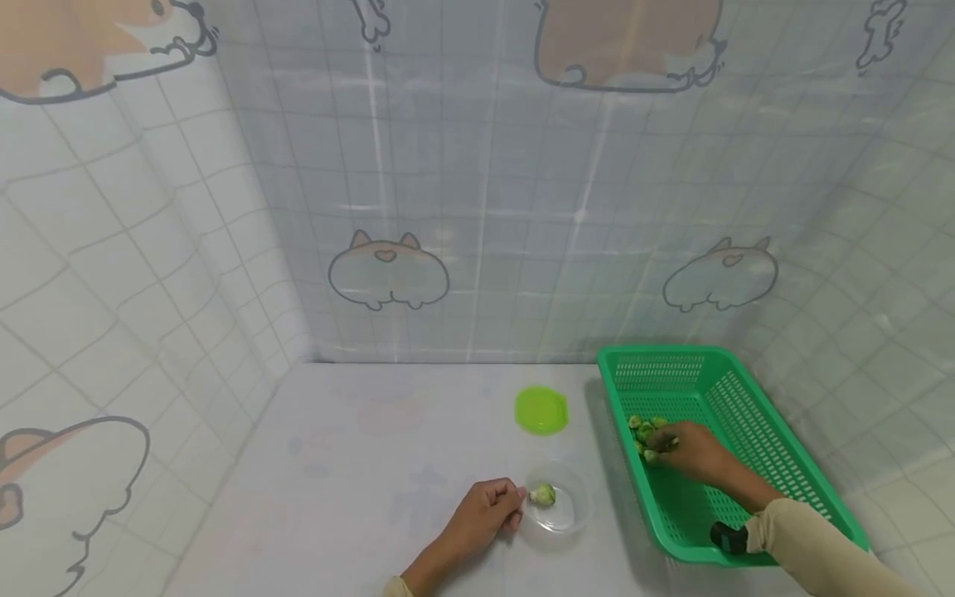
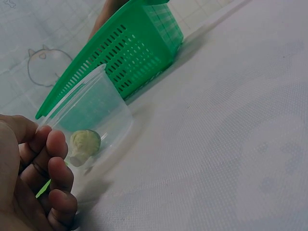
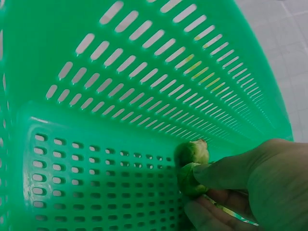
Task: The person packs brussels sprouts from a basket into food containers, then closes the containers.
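One round sprout point(image 3: 186, 184), pinched inside the basket point(image 1: 755, 427) by the right hand point(image 1: 697, 450), may slip; beside the basket, the left hand's point(image 1: 483, 512) fingers pinch a bowl point(image 1: 573, 507); pulling could tip it.

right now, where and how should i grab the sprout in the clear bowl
Probably pinch the sprout across its rounded head, coming from above: it lies inside the clear bowl, whose walls surround it and whose top is open.
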`<state>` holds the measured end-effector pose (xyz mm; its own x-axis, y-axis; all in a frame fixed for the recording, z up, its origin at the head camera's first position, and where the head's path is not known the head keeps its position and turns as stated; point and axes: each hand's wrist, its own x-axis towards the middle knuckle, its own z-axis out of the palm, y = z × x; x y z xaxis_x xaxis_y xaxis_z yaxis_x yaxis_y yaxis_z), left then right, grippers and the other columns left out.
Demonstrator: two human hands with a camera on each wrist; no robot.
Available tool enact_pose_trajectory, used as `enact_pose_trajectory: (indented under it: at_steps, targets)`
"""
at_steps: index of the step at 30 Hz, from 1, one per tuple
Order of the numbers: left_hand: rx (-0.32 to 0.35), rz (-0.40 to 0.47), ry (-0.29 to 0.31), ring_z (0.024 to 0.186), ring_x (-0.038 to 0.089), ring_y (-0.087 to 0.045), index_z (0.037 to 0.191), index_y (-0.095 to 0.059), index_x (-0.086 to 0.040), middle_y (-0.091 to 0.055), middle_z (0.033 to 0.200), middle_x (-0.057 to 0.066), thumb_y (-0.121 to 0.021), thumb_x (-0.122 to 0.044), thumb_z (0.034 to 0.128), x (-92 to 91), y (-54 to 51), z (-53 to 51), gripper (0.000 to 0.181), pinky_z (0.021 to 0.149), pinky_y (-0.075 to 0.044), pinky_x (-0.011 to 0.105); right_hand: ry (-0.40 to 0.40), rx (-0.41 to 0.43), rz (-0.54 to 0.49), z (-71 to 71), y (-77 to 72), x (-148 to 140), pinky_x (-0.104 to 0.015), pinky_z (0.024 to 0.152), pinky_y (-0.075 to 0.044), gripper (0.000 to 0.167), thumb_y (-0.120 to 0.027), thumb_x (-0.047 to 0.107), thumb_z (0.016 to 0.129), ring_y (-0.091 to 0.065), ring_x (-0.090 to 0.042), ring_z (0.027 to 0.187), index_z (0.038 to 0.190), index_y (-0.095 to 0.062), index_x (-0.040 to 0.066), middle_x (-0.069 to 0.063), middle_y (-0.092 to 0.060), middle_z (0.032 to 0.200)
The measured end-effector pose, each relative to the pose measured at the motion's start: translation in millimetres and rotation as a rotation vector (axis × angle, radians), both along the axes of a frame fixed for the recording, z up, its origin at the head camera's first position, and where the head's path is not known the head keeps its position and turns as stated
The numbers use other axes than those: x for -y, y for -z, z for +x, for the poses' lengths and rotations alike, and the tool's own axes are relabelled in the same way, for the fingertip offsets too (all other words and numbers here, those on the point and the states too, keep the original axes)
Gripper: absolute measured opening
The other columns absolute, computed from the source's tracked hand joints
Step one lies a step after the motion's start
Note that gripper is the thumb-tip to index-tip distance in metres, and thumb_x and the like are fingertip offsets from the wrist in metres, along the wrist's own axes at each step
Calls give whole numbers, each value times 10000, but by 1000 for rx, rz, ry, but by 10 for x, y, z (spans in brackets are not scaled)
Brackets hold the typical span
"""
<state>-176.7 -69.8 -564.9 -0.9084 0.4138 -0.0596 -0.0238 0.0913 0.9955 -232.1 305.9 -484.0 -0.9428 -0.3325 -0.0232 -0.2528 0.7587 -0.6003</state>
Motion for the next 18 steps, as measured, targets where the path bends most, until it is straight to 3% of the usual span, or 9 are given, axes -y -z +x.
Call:
enact_pose_trajectory:
  at_steps: [12, 18]
  targets:
    - [12, 0, -1, 584, 68, -495, 820, -630, -6, -602, 660, -20, -599, -307, 1026, 7, -30, 4, 366, 537, -378, 171, 68, 78, -112, 73, -83, -38, -384, 728, -568, 258, -762, 112, 889, -677, -364, 996, 1122, -721, 9, -186, -685, 1120]
    - [8, 10, 0, 588, 77, -495, 841, -634, 23, -600, 673, -3, -593, -290, 1031, 5, -30, 5, 369, 531, -378, 174, 55, 76, -149, 108, -116, -80, -394, 755, -568, 281, -753, 152, 909, -676, -375, 1029, 1152, -712, 17, -209, -669, 1182]
